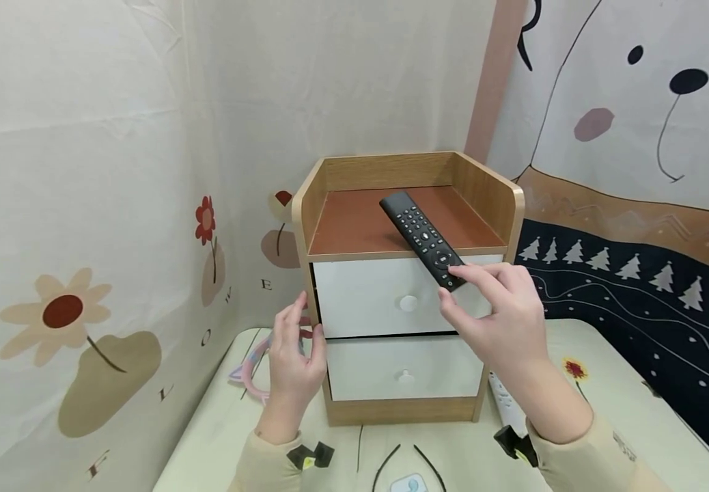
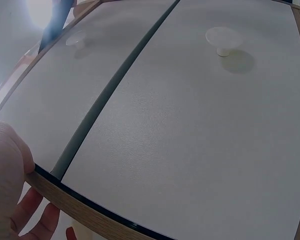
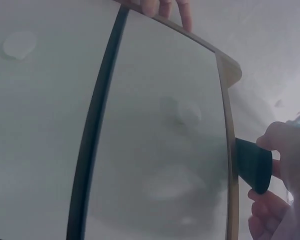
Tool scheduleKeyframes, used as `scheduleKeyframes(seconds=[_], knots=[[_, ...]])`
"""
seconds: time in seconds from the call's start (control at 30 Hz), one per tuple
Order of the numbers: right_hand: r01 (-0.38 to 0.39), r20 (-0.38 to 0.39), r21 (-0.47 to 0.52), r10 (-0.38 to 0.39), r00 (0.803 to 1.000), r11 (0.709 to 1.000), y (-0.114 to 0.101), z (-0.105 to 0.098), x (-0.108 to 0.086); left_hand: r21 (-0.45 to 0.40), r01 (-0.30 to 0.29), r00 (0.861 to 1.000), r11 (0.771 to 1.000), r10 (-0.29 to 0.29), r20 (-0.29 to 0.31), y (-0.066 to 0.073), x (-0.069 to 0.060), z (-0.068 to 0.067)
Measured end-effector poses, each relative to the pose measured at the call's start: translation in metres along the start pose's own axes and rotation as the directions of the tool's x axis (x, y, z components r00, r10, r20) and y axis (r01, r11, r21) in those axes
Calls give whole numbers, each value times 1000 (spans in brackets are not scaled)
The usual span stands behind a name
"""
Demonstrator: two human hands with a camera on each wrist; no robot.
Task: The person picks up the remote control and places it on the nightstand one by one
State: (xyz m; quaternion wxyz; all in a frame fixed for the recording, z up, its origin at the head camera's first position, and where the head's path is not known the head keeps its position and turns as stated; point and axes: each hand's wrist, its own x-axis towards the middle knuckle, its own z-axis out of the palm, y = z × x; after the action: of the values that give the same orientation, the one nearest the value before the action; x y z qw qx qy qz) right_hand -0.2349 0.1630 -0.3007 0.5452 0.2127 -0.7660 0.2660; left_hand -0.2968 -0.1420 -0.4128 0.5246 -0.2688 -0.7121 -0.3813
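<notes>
A small wooden cabinet with two white drawers stands ahead, its open top lined in brown. By its lower end, my right hand pinches a black remote control between thumb and fingers, tilted over the top shelf's front edge. My left hand grips the cabinet's left front edge, thumb in front and fingers along the side, as the left wrist view shows. Both the upper drawer and the lower drawer look closed, each with a round white knob. In the right wrist view the remote's dark end shows beyond the shelf's edge.
Behind the left hand lies a pink and purple ring-shaped item, partly hidden. A white remote-like object sits right of the cabinet, under my right forearm. Near the front is a small white-and-blue item. Printed cloth hangs behind.
</notes>
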Motion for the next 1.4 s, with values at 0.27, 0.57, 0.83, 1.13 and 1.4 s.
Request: scheduleKeyframes(seconds=[0.27, 0.57, 0.83, 1.13, 1.4], knots=[[78, 1, -22, -78, 997, 997, -8, 16, 20, 4, -2, 1000, 1000, 2, -4, 0, -1, 2], [99, 47, -50, -96, 994, 994, -19, 32, 38, 3, -8, 1000, 1000, 8, -11, 0, 0, 4], [-19, 227, -74, 35, 973, 997, -30, 45, 62, 8, 1, 1000, 1000, 0, -16, 0, -3, 4], [-213, 453, -101, 235, 860, 972, -38, 55, 93, 8, -5, 1000, 1000, 5, -20, -2, -2, 3], [-314, 539, -179, 360, 762, 933, -42, 69, 116, 14, -13, 1000, 1000, 13, -14, -3, -2, 3]])
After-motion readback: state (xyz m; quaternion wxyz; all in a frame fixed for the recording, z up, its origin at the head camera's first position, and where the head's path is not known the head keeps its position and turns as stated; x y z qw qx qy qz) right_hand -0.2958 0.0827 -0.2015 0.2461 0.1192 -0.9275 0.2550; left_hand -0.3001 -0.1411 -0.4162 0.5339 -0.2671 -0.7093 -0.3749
